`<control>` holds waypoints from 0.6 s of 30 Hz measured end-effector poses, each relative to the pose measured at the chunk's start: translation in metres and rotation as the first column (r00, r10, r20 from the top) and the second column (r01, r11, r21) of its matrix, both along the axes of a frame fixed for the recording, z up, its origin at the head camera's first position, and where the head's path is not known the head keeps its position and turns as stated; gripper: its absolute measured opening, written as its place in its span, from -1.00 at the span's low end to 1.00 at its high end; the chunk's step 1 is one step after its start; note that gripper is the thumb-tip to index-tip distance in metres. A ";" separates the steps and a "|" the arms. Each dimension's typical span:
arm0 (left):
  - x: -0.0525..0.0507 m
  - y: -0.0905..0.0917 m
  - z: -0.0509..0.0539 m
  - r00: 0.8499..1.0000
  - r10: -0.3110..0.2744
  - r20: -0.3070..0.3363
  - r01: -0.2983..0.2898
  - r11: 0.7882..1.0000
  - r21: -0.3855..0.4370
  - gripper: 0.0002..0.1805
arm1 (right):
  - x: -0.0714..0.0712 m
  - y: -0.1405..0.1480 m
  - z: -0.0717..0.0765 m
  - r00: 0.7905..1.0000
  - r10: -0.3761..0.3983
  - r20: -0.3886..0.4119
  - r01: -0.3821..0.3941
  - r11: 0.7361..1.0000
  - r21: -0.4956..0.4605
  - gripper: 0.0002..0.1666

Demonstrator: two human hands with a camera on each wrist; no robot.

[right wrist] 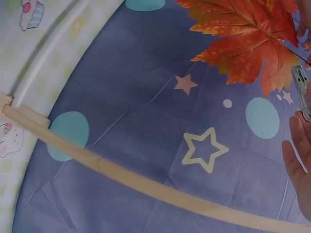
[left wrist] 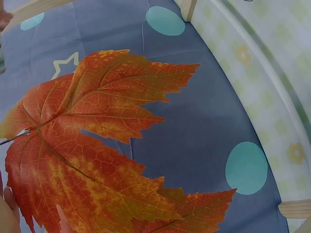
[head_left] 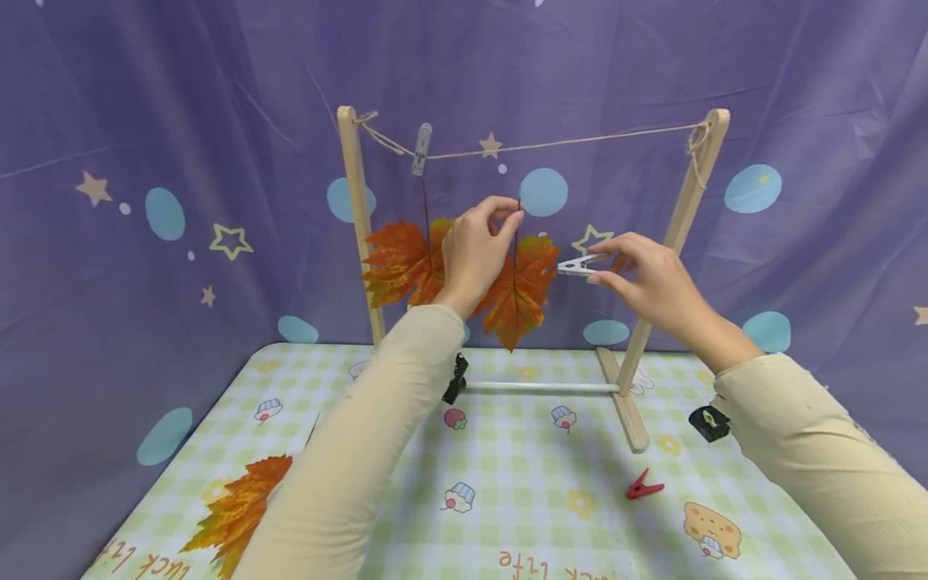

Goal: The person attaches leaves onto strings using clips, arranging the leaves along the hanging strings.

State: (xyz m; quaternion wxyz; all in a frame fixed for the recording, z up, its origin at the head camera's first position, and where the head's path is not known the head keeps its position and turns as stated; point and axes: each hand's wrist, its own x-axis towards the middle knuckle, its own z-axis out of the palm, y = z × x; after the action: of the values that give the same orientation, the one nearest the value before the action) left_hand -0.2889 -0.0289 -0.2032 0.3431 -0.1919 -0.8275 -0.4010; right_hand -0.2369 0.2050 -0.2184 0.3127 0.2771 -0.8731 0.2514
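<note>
My left hand (head_left: 474, 250) pinches the thin stem of an orange maple leaf (head_left: 516, 298) between thumb and fingertips, below the string (head_left: 580, 142). The leaf hangs down from the fingers and fills much of the left wrist view. In my right hand (head_left: 656, 278) a pale grey clothespin (head_left: 575, 267) is pinched by its handles, its tip pointing left at the leaf's edge. A second maple leaf (head_left: 402, 262) hangs by its stem under a grey clothespin (head_left: 421, 151) on the string's left part. My left hand partly hides this second leaf.
The string runs between two wooden posts (head_left: 681, 213), joined low down by a white rod (head_left: 540, 387). On the checked tablecloth (head_left: 522, 467) lie a red clothespin (head_left: 643, 486) at the right and another maple leaf (head_left: 242, 511) at the left, partly behind my sleeve. A purple curtain (head_left: 239, 80) hangs behind.
</note>
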 end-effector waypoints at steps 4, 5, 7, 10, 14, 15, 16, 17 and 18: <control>0.000 0.000 0.000 1.000 0.012 0.012 -0.013 1.000 0.011 -0.72 | -0.006 -0.006 0.007 0.998 -0.029 -0.048 0.026 0.998 -0.062 -0.60; 0.000 0.000 0.000 1.000 0.015 0.014 -0.016 1.000 0.013 -0.72 | -0.007 -0.007 0.009 0.998 -0.037 -0.057 0.033 0.996 -0.078 -0.61; 0.000 0.001 0.000 1.000 0.020 0.017 -0.021 1.000 0.015 -0.71 | -0.010 -0.010 0.012 0.996 -0.054 -0.074 0.046 0.993 -0.109 -0.61; 0.001 0.002 0.000 0.999 0.028 0.019 -0.028 0.999 0.018 -0.71 | -0.014 -0.014 0.018 0.992 -0.081 -0.097 0.067 0.987 -0.144 -0.63; 0.001 0.005 0.001 0.999 0.043 0.018 -0.043 0.999 0.025 -0.72 | -0.019 -0.018 0.025 0.984 -0.109 -0.140 0.086 0.983 -0.163 -0.64; 0.001 0.006 0.001 0.999 0.047 0.018 -0.048 0.999 0.027 -0.72 | -0.020 -0.020 0.026 0.982 -0.114 -0.153 0.089 0.983 -0.163 -0.65; 0.002 0.007 0.002 0.999 0.050 0.017 -0.051 0.998 0.030 -0.72 | -0.021 -0.021 0.028 0.979 -0.117 -0.165 0.090 0.983 -0.163 -0.66; 0.002 0.008 0.002 0.998 0.055 0.017 -0.055 0.998 0.032 -0.72 | -0.022 -0.022 0.029 0.977 -0.117 -0.179 0.089 0.983 -0.162 -0.66; 0.002 0.008 0.003 0.998 0.060 0.018 -0.061 0.998 0.034 -0.73 | -0.023 -0.023 0.031 0.975 -0.118 -0.190 0.087 0.983 -0.160 -0.66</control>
State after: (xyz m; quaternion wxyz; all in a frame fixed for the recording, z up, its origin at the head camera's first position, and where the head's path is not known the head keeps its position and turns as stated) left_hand -0.2867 -0.0209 -0.2002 0.3514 -0.1576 -0.8287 -0.4062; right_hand -0.2601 0.1815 -0.1879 0.4310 0.2309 -0.8291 0.2711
